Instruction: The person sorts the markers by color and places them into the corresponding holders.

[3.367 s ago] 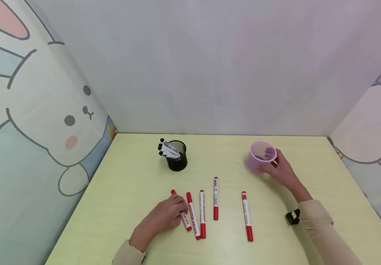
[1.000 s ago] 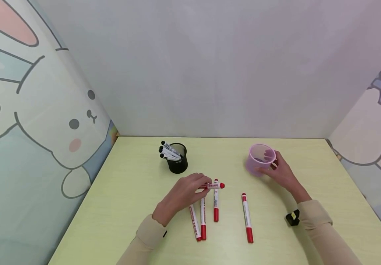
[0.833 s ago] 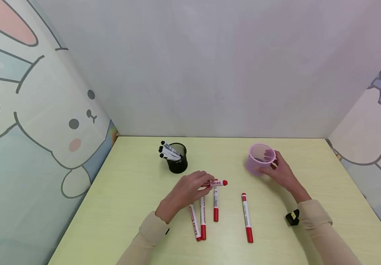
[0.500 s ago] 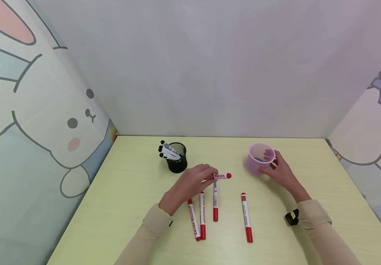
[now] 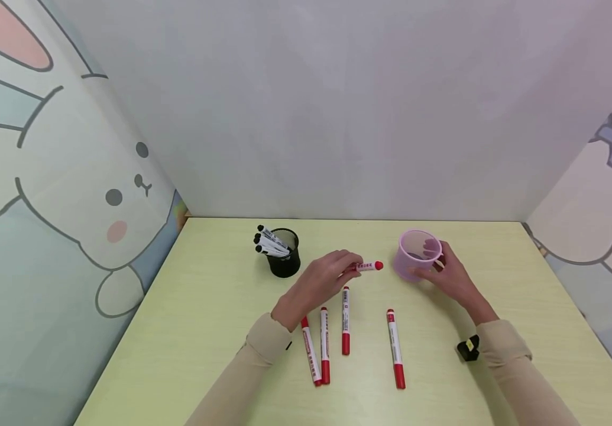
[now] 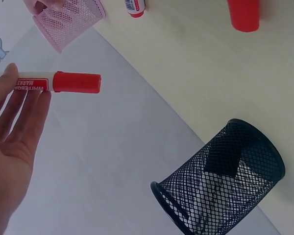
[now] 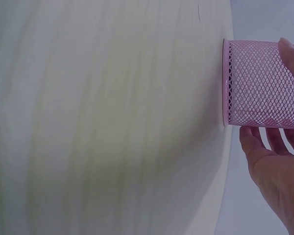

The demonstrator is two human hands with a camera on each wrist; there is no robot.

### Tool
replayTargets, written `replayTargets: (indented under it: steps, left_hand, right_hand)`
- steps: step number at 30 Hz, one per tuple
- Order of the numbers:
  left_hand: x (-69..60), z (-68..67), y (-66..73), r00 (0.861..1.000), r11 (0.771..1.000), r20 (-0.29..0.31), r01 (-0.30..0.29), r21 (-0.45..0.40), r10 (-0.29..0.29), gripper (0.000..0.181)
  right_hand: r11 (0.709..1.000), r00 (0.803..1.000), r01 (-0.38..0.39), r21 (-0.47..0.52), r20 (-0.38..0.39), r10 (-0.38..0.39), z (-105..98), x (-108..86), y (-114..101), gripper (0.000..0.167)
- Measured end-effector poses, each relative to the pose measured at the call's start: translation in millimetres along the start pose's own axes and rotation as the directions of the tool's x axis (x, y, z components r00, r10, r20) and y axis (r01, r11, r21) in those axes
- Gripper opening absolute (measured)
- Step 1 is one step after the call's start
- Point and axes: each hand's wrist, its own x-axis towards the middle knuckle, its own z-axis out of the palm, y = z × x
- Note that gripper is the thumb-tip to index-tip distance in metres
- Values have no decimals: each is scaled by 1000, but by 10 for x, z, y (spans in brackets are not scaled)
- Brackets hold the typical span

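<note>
My left hand (image 5: 323,281) pinches a red-and-white marker (image 5: 368,267) between thumb and fingers, its red end pointing right toward the pink mesh cup (image 5: 404,264). In the left wrist view the marker's red cap (image 6: 77,82) sticks out past the fingertips of the left hand (image 6: 14,142). Around the right side of the pink cup curl the thumb and fingers of my right hand (image 5: 457,278); the right wrist view shows this hand (image 7: 279,171) gripping the mesh wall (image 7: 264,85). The cup stands upright on the table. Below the left hand lie several red-capped markers (image 5: 325,343).
A black mesh cup (image 5: 284,266) at the back left holds several black-capped markers (image 5: 272,244) leaning left. One more red marker (image 5: 396,349) lies apart, nearer the right arm. A small black object (image 5: 468,348) is beside the right sleeve. A pale wall rises behind the table (image 5: 220,296).
My left hand has picked up the leftmost red marker from the table and carried it up and to the right, toward the pink cup. The right hand has stayed on the cup.
</note>
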Motion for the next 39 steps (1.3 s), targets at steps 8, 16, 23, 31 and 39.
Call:
replayTargets:
  steps: [8, 16, 23, 31, 39]
  left_hand:
    - [151, 83, 2, 999, 998, -19, 26, -54, -27, 27]
    - [348, 168, 13, 998, 991, -53, 20, -134, -27, 28]
    - [490, 227, 41, 995, 980, -95, -3, -199, -17, 26]
    - [654, 294, 78, 991, 946, -131, -23, -323, -21, 25]
    - [794, 343, 133, 987, 896, -157, -42, -442, -32, 28]
  right_hand:
    - [1000, 1000, -4, 0, 4, 4, 20, 9, -4, 90]
    - [1000, 1000, -9, -7, 8, 9, -1, 13, 34, 91]
    - [1000, 1000, -9, 8, 6, 9, -13, 10, 2, 91]
    - [1000, 1000, -24, 1, 13, 24, -25, 15, 1, 94]
    - [999, 999, -32, 2, 18, 32, -25, 9, 8, 94]
